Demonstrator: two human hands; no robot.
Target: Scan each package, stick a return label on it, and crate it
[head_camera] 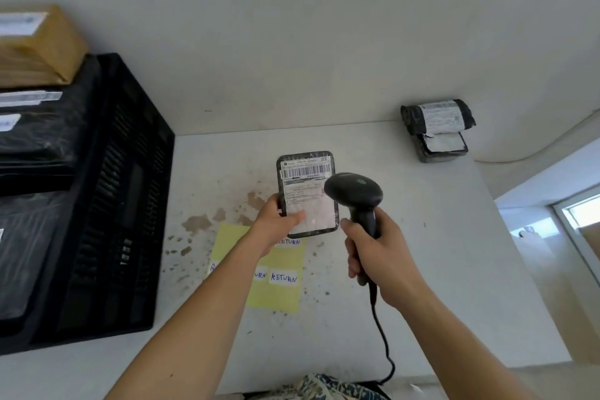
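My left hand [276, 224] grips a small dark package [306, 191] by its lower left edge, holding it above the table with its white barcode label facing up. My right hand [376, 256] grips the handle of a black barcode scanner [355, 195], whose head hovers over the package's right side. Under the package lies a yellow sheet [285, 289] with white stickers marked RETURN. A black crate [130, 204] at the left holds several dark packages and a brown one [35, 45].
Two more dark labelled packages [436, 130] are stacked at the table's far right corner against the wall. The white table [422, 269] is stained with brown spots near the sheet. The scanner's cable [383, 341] trails toward the front edge.
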